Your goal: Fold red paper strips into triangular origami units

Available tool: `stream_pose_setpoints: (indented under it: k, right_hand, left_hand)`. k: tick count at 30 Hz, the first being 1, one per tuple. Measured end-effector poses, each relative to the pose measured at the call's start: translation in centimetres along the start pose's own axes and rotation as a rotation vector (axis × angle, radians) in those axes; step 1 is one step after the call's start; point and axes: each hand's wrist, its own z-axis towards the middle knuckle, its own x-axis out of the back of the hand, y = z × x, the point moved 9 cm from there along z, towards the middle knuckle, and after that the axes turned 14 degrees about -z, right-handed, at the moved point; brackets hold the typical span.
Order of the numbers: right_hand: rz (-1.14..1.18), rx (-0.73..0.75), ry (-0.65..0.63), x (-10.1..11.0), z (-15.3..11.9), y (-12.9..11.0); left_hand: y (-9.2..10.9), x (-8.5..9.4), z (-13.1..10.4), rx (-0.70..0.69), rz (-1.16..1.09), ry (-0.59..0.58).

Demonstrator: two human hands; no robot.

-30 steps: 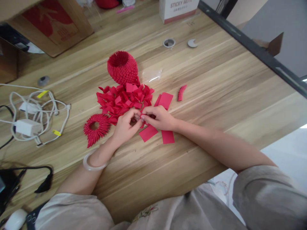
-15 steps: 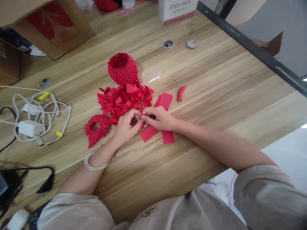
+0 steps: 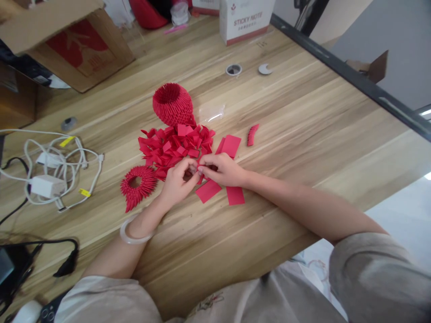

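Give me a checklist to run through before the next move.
1. Left hand and right hand both on the paper: ok, both pinch it.
2. Paper's shape: cannot tell, the hands hide most of it.
3. Sheets in full view: not ok, the right hand blocks part of them.
4. Bowl opening upward: ok.
5. Charger away from both hands: ok, off to the left.

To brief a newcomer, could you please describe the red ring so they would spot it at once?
On the wooden table, find the tangled white chargers. To their right, beside the loose red paper pieces, lies the red ring. Unlike the taller red bowl, it lies flat, with one spiky point.
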Motion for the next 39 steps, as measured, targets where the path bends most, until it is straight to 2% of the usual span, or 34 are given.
stream_pose_setpoints:
  k: [39]
  right_hand:
    - [0.004, -0.003, -0.018, -0.15, 0.02, -0.01]
  left_hand:
    - [-0.07, 0.06, -0.13, 0.011, -0.031, 0.014]
